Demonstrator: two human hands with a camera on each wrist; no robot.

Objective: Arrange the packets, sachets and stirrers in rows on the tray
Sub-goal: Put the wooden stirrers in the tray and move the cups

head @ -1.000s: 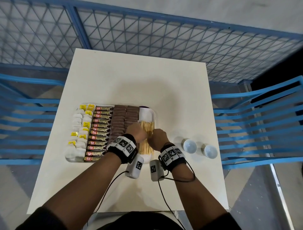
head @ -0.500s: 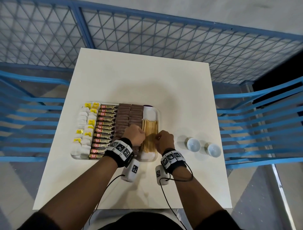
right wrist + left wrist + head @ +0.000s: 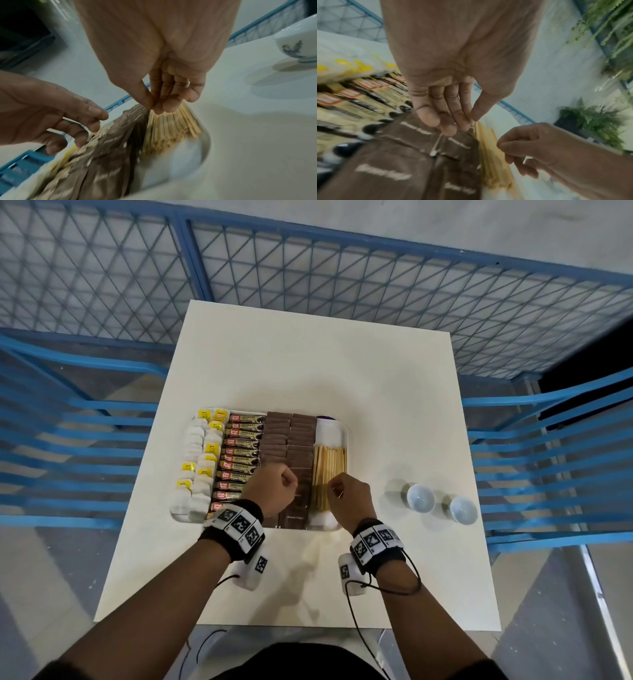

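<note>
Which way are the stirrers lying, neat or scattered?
Neat: the wooden stirrers lie flat, side by side, in one row at the tray's right end, beside the brown sachets.

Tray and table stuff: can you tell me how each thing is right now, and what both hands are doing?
tray: on the table, nearly full.
tea bags: two rows at the tray's left.
coffee sachets: one stacked row.
brown packets: two rows.
stirrers: lying side by side at the tray's right.
two cups: upright, off the tray.
left hand: fingers curled over the brown packets, holding nothing.
right hand: fingers curled at the stirrers; a grip is unclear.
</note>
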